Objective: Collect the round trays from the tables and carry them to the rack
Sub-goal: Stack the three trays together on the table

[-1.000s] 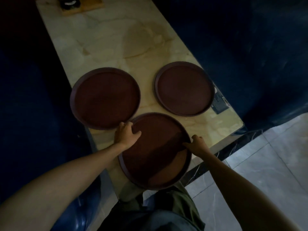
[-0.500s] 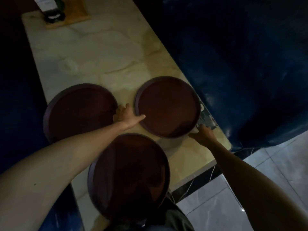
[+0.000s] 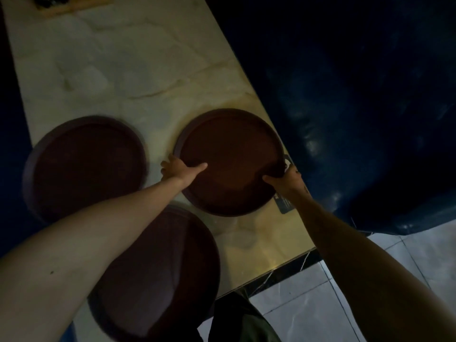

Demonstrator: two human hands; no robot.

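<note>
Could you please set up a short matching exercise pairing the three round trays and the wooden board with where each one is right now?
Things:
1. right-hand tray
2. left-hand tray
3. nearest tray
4. wooden board

Places:
A. at the table's far end
B. gripped at both sides by the left hand and right hand
C. overhanging the table's near edge, under the left forearm
D. flat by the table's left edge, untouched

Pairs: 1-B, 2-D, 3-C, 4-A

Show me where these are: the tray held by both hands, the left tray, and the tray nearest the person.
held tray (image 3: 229, 154), head view, its inner floor.
left tray (image 3: 81, 164), head view, its floor.
nearest tray (image 3: 160, 275), head view, its floor.
</note>
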